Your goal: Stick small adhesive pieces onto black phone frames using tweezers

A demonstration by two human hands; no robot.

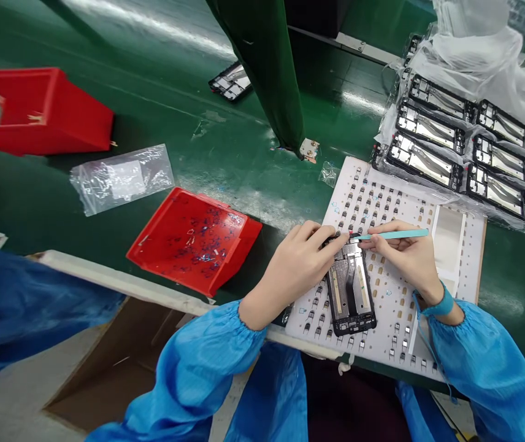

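A black phone mid-frame (351,288) with a silvery inner plate and a dark ribbon down its middle lies on a white board (389,258) set with rows of small parts. At its upper left edge, my left hand (303,258) grips it with curled fingers, the index fingertip at the top end. Pinched in my right hand (405,252) are teal tweezers (403,234), held nearly level, their tip at the top of the phone frame. The tip and whatever it touches are too small to make out. A teal band circles my right wrist.
Several phone frames (430,126) fill a clear tray at the upper right, under crumpled white film (483,61). A red bin (189,239) with small scraps sits left; another red bin (78,116) and a plastic bag (124,178) lie beyond. A green-wrapped post (272,73) stands ahead.
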